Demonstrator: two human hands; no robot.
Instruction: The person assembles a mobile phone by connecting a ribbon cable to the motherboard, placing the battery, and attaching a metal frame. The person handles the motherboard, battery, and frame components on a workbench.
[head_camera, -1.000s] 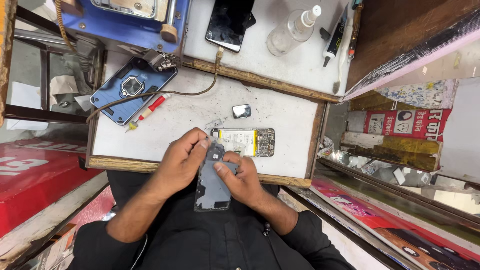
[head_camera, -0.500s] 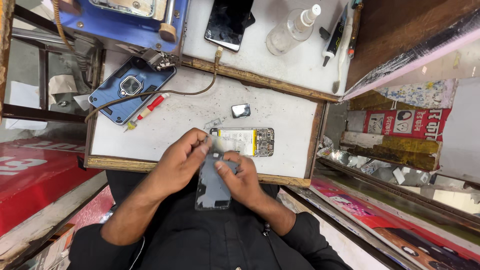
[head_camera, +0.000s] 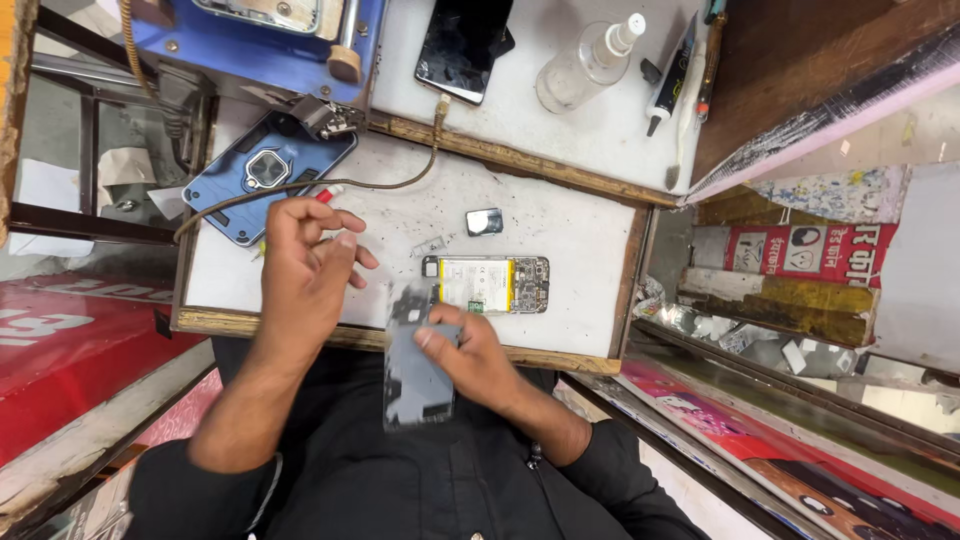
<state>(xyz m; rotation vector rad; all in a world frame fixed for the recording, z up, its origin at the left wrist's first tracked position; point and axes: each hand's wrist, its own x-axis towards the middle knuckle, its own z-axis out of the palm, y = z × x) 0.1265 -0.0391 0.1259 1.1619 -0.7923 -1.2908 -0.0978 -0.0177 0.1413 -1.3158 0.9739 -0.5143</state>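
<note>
My right hand (head_camera: 472, 352) grips a grey phone back panel (head_camera: 415, 365) at the near edge of the white work board (head_camera: 560, 225), holding it over my lap. My left hand (head_camera: 303, 268) hovers apart from the panel to its left, above the board, fingers loosely spread and nothing seen in them. Just beyond its fingertips a red-handled screwdriver (head_camera: 325, 193) pokes out. An opened phone (head_camera: 486, 283) with its battery and circuit board showing lies flat on the board, just past the panel's top.
A small shiny metal part (head_camera: 484, 221) and a tiny bracket (head_camera: 430, 245) lie beyond the opened phone. A blue phone case (head_camera: 265, 172) and a brown cable (head_camera: 390, 183) sit at far left. Behind are a black phone (head_camera: 462, 48), a spray bottle (head_camera: 590, 65) and a blue machine (head_camera: 265, 40).
My left hand has let go of the grey panel and moved up and to the left over the board. The right hand still holds the panel, now lower.
</note>
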